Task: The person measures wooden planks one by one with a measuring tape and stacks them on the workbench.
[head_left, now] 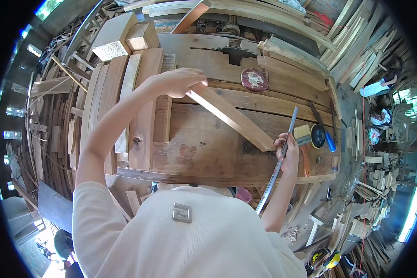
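My left hand is closed round the far left end of a squared wooden strip, which slants across the workbench towards my right side. At the strip's near end, my right hand grips a long, thin silver ruler with markings along it. The fingers of that hand also seem to touch the strip's end. The ruler crosses the bench's front edge and points down past my forearm. Just right of this hand are a block-like brush or tool and an orange handle.
Thick planks lie side by side on the left, with wood blocks behind them. A toothed saw blade shows at the back, near a round maroon disc. A tape roll and blue-handled tool lie right.
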{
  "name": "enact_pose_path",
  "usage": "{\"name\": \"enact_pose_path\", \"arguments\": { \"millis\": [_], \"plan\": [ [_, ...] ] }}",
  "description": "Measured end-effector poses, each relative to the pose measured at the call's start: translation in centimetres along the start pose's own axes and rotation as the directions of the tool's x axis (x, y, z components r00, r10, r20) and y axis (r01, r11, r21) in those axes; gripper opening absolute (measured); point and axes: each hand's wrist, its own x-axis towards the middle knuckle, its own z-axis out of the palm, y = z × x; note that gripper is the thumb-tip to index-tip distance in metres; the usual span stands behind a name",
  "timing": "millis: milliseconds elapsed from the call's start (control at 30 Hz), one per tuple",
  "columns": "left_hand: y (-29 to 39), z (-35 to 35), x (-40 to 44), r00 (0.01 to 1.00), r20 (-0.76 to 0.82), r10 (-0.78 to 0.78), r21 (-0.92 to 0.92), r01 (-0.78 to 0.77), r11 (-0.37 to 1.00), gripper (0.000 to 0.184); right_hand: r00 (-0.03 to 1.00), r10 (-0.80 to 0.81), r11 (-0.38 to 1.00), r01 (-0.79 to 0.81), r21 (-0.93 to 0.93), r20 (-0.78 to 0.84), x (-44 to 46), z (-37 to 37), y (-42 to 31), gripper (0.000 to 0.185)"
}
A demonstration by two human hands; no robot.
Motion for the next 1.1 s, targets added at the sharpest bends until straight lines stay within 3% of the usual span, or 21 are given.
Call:
{"name": "enact_pose_path", "arguments": {
  "millis": [33,133,267,333,367,433,467,533,567,600,667,867,967,1100],
  "plan": [
    [0.0,0.1,0.6,1.0,-0.001,0.006,-0.003,-0.006,1.0,0.042,1.0,0.02,1.0,-0.019,-0.025,0.016,-0.3,0.0,-0.4,0.036],
    [-0.9,1.1,2.9,0.997,0.017,0.075,0.262,-0.077,0.962,0.048,0.997,0.041,0.996,-0.036,-0.081,0.065,-1.0,-0.1,-1.3,0.034],
    [-1.7,2.3,5.1,0.982,-0.062,0.177,0.296,-0.151,0.943,0.051,0.993,0.067,0.988,-0.052,-0.148,0.099,-1.6,0.9,-2.1,0.036],
    [-1.8,3.0,6.1,0.922,-0.221,0.317,0.352,-0.228,0.908,0.052,0.985,0.114,0.974,-0.085,-0.212,0.132,-1.6,1.6,-2.3,0.037],
    [-1.4,3.1,6.3,0.92,-0.215,0.328,0.354,-0.24,0.904,0.052,0.981,0.136,0.967,-0.101,-0.235,0.141,-1.4,2.1,-2.4,0.036],
    [-0.6,3.4,6.6,0.832,-0.421,0.36,0.488,-0.127,0.864,0.045,0.979,0.144,0.955,-0.1,-0.278,0.142,-1.2,3.3,-2.9,0.036],
    [-0.2,3.4,6.7,0.832,-0.416,0.367,0.491,-0.134,0.861,0.045,0.976,0.156,0.94,-0.1,-0.326,0.152,-1.0,4.0,-3.2,0.035],
    [1.0,3.0,7.0,0.852,-0.521,0.047,-0.031,-0.074,0.997,0.038,0.974,0.153,0.937,-0.09,-0.337,0.168,-0.8,5.5,-3.8,0.034],
    [2.8,1.6,6.5,0.903,-0.422,-0.082,-0.27,-0.039,0.962,0.032,0.968,0.162,0.927,-0.083,-0.366,0.191,-0.6,6.2,-4.1,0.035],
    [3.5,1.2,6.5,0.906,-0.416,-0.077,-0.267,-0.041,0.963,0.032,0.961,0.173,0.915,-0.076,-0.397,0.214,-0.5,6.9,-4.3,0.035],
    [4.4,0.8,6.4,0.99,-0.05,-0.134,-0.641,0.071,0.764,0.039,0.952,0.202,0.908,-0.095,-0.409,0.228,-0.2,8.3,-4.5,0.035],
    [5.1,0.0,5.4,0.995,-0.094,-0.029,-0.585,-0.032,0.81,0.032,0.928,0.223,0.884,-0.063,-0.463,0.298,0.4,10.7,-4.2,0.032],
    [5.5,-1.4,4.8,0.979,-0.113,-0.17,-0.801,0.012,0.599,0.025,0.91,0.22,0.89,-0.041,-0.453,0.351,0.0,10.8,-4.8,0.028],
    [4.1,-3.7,4.4,0.955,-0.221,-0.198,-0.753,-0.038,0.656,0.025,0.826,0.29,0.901,-0.066,-0.428,0.483,-0.9,9.4,-5.8,0.028]
  ]
}}
